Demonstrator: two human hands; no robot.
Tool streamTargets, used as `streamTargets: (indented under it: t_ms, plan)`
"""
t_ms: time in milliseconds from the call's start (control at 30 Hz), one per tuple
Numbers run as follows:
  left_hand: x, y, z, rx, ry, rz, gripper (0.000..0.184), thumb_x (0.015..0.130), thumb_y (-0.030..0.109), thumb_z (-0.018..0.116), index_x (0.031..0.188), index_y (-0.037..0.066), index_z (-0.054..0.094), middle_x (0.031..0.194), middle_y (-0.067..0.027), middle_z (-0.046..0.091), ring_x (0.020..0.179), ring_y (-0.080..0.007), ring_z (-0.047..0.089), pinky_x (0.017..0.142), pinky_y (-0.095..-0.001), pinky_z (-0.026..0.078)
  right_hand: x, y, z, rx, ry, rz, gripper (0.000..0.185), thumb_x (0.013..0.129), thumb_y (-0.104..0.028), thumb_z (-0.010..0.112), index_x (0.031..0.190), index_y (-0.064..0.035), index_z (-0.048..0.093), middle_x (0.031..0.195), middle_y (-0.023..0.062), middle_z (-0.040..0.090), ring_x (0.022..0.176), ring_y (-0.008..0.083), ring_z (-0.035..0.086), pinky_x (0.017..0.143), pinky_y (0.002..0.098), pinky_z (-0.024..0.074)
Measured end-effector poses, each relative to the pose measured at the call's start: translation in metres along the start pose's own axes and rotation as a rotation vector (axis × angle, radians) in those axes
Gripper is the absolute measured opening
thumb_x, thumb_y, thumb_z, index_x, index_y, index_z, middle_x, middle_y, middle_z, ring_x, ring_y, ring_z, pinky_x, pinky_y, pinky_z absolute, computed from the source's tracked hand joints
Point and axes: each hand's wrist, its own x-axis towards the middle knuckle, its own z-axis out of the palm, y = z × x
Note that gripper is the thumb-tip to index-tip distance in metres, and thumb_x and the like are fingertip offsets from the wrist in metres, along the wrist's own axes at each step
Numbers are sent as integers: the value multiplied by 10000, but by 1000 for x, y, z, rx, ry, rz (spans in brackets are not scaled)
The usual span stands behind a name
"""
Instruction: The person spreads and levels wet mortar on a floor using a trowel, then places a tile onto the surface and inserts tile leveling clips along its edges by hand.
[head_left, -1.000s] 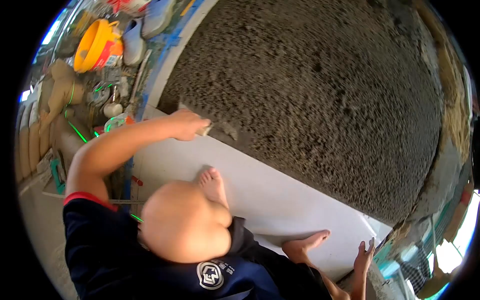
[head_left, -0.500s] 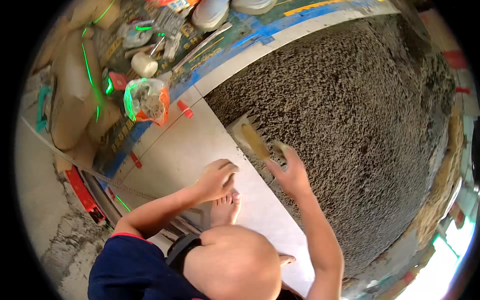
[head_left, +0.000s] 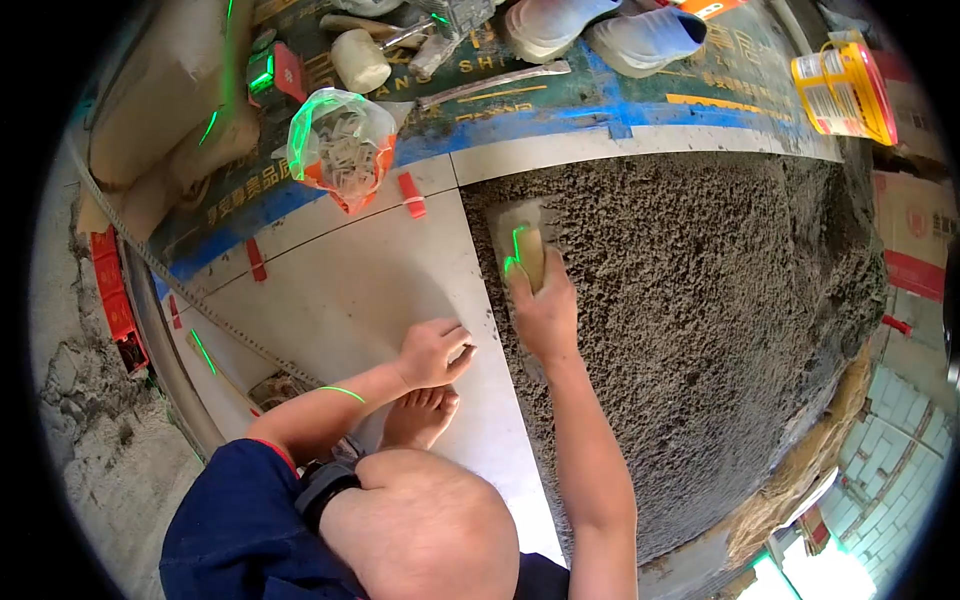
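Coarse, crumbly grey mortar lay beside a smooth, pale tile, meeting it along a straight edge. Hands apart. Right hand gripped the light-coloured handle of a flat trowel, its blade on the mortar near the corner by the tile. Left hand, fingers curled, was over the tile; full closure could not be told. Crumpled plastic bag, clear and orange, sat near a red clip at the tile's far edge.
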Motion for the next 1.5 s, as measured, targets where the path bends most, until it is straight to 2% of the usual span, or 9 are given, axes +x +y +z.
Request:
streamTargets:
  t_ms: [100, 533, 900, 1000, 1067, 1100, 1200, 1300, 1500]
  plan:
    - [-3, -4, 4, 22, 22, 42, 150, 756, 133, 728, 792, 110, 584, 767, -54, 605, 642, -255, 613, 537, -365, 488, 19, -7, 22, 28, 46, -142, 425, 922, -350, 622, 1140, -5, 506, 906, 293, 661, 847, 486, 641, 702, 519, 515]
    - [-10, -8, 9, 75, -9, 25, 137, 749, 135, 729, 782, 117, 597, 762, -43, 603, 663, -256, 604, 553, -375, 490, 41, -7, 47, 35, 76, -269, 402, 922, -321, 637, 1097, 4, 476, 864, 318, 644, 814, 511, 627, 693, 559, 515]
    - [0, -4, -3, -46, -45, 25, 114, 771, 72, 712, 784, 90, 601, 735, -42, 592, 626, -232, 588, 542, -350, 460, -63, 64, 17, -48, -56, -25, 497, 927, -336, 608, 1258, -13, 426, 857, 297, 655, 813, 511, 631, 726, 561, 516]
    - [1, -3, -6, -130, -139, -164, 148, 774, 79, 719, 889, 70, 626, 817, -83, 613, 699, -264, 595, 621, -368, 488, -103, 97, 8, -34, -126, 45, 584, 922, -347, 613, 1358, -34, 383, 948, 295, 657, 872, 505, 628, 777, 552, 514]
    - [6, -10, 2, 45, 154, 72, 320, 771, 90, 728, 1061, 48, 599, 1032, -154, 612, 917, -340, 587, 789, -419, 489, -134, 114, -1, -86, -104, 52, 614, 918, -353, 618, 1392, -49, 371, 1070, 285, 643, 957, 492, 615, 835, 546, 500]
    - [2, -19, 3, 52, 62, 62, 627, 788, 203, 757, 1316, 9, 480, 1313, -241, 494, 1205, -442, 466, 1007, -502, 393, -151, 124, -6, -82, -95, 55, 614, 918, -353, 618, 1392, -49, 371, 1070, 285, 643, 957, 492, 615, 835, 546, 500]
    - [22, 1, 4, 370, 40, 118, 864, 846, 445, 705, 1455, -33, 321, 1499, -264, 311, 1412, -450, 262, 1131, -553, 246, -207, 160, -25, -120, -204, 229, 594, 905, -361, 627, 1394, -102, 410, 1145, 259, 630, 1013, 469, 606, 873, 532, 492]
    - [34, -6, 25, 432, -94, 196, 1041, 849, 631, 594, 1521, -43, 172, 1574, -268, 161, 1471, -434, 137, 1161, -595, 139, -283, 215, -45, -170, -169, 278, 542, 862, -357, 660, 1330, -131, 507, 1117, 243, 648, 997, 452, 624, 868, 519, 504]
    - [175, 16, 80, 500, 150, 500, 891, 926, 649, 464, 1531, 47, 210, 1578, -219, 170, 1473, -411, 139, 1170, -577, 161, -375, 262, -113, -251, 142, 476, 386, 841, -361, 682, 1105, -94, 592, 909, 215, 698, 835, 415, 684, 697, 483, 542]
